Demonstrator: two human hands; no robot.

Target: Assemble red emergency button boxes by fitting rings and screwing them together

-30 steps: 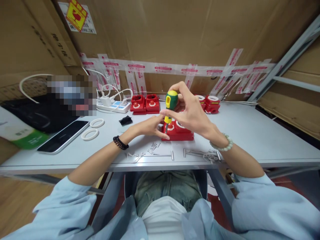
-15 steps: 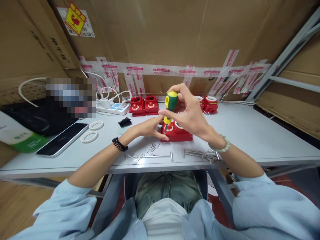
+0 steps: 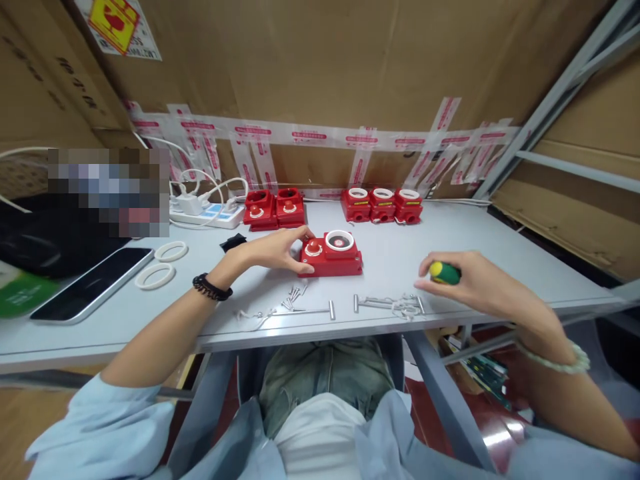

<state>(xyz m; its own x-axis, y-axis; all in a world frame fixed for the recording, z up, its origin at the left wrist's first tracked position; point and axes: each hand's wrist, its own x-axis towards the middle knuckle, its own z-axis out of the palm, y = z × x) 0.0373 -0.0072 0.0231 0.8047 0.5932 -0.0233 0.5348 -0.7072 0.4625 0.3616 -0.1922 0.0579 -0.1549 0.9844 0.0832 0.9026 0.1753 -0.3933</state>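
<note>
My left hand (image 3: 279, 249) grips the left end of a red box (image 3: 334, 267), thumb in front and fingers behind. A red domed button and a round window with a white ring are on the box. Off to the right, over the table's front part, my right hand (image 3: 477, 280) is closed round a screwdriver (image 3: 447, 272) with a green and yellow handle; its shaft is hidden. Several loose screws (image 3: 294, 297) lie in front of the box. Near them are a T-shaped metal bar (image 3: 310, 311) and a second bar with cord (image 3: 385, 304).
Two red boxes (image 3: 275, 211) stand at the back beside a white power strip (image 3: 207, 215). Three red units with white rings (image 3: 383, 207) stand at the back right. On the left lie two white rings (image 3: 156, 276), a phone (image 3: 93, 285) and a small black packet (image 3: 233, 241).
My right hand has lifted the screwdriver off the red box and carried it to the right, tilting it over. The left hand stays on the box. The view has shifted slightly.
</note>
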